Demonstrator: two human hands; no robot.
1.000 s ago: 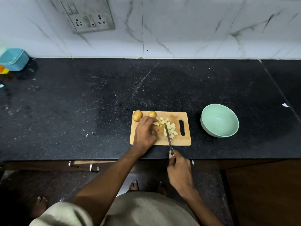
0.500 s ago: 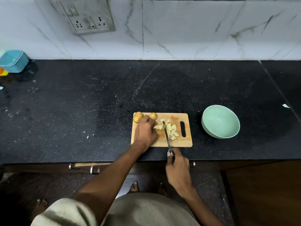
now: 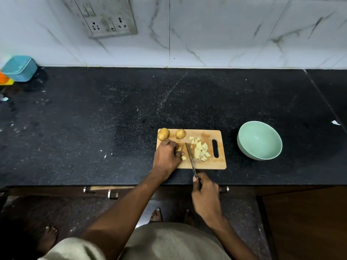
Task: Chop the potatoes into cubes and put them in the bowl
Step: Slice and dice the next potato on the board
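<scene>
A small wooden cutting board (image 3: 206,165) lies on the black counter. Two whole potatoes (image 3: 163,133) (image 3: 180,133) sit at its far left edge. A pile of pale potato cubes (image 3: 200,148) lies near the board's handle slot. My left hand (image 3: 167,156) rests on the board's left part, fingers curled over a strip of potato (image 3: 180,148). My right hand (image 3: 205,194) grips the handle of a knife (image 3: 190,156), whose blade lies across the board between the strip and the pile. A mint-green bowl (image 3: 247,147) stands empty to the right of the board.
The black counter (image 3: 93,128) runs wide to the left and behind the board. A blue box (image 3: 19,68) stands at the far left by the marble wall, a socket plate (image 3: 107,17) above. A white scrap (image 3: 335,122) lies at the right. Drawer handles (image 3: 110,193) sit below the counter edge.
The knife blade has shifted a little left, toward my left hand. My left hand has drawn back slightly, and a small cut piece now lies by its fingertips.
</scene>
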